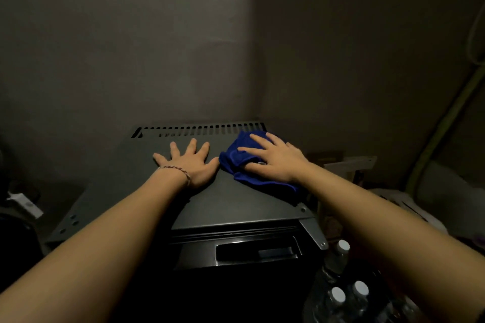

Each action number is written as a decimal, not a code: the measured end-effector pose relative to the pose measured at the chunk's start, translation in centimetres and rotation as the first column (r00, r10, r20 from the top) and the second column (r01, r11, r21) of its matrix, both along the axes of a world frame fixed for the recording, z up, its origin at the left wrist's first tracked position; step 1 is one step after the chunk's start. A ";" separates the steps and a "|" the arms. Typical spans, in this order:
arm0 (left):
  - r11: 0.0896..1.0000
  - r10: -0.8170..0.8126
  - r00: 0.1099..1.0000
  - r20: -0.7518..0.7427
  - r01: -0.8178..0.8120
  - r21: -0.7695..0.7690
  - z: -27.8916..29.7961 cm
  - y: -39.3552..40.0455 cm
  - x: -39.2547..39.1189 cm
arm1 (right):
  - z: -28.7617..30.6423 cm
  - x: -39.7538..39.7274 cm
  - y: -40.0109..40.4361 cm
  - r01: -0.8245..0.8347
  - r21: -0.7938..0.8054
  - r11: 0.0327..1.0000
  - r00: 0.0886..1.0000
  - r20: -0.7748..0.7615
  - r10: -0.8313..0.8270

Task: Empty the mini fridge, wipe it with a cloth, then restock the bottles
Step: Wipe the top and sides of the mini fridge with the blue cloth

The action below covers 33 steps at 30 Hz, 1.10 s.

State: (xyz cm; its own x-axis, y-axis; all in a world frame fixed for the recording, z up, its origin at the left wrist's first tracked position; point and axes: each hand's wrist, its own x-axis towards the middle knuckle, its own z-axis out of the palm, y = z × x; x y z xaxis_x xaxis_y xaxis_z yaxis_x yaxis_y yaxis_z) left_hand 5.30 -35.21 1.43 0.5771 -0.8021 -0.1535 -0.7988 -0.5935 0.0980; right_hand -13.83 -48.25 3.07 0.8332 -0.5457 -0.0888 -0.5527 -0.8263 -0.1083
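The dark mini fridge (231, 204) stands in a dim corner, seen from above, with its door handle recess at the front. My left hand (190, 160) lies flat on the fridge top, fingers spread. A blue cloth (245, 157) is bunched on the top at the right rear. My right hand (275, 156) presses down on the cloth with straight fingers. Several clear bottles with white caps (338, 294) stand on the floor at the fridge's front right.
A row of vent slots (199, 130) runs along the back of the fridge top. Bare walls (157, 47) close in behind and at the right. A pale wooden frame (349, 165) and a green hose (441, 126) are at the right. A white object (25, 203) sits low left.
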 end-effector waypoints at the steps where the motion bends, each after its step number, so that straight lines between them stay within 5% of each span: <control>1: 1.000 -0.004 1.000 -0.001 0.004 0.000 0.0 -0.1 0.1 | -0.1 -0.9 0.7 -0.009 0.009 1.000 1.000 0.007 0.009; 16: 0.999 -0.024 0.998 -0.051 0.022 -0.047 0.5 -4.2 -5.0 | -2.8 -2.9 -3.4 -0.144 0.270 0.952 0.950 0.306 0.057; 26: 0.975 0.209 0.977 -0.035 -0.211 -0.072 0.3 -5.8 -10.2 | -6.4 -4.1 -6.2 -0.452 0.376 0.809 0.706 0.705 0.068; 33: 0.960 0.280 0.959 0.041 -0.280 0.001 0.5 -6.6 -13.1 | -8.2 -6.7 -4.4 -0.520 0.464 0.718 0.644 0.765 -0.028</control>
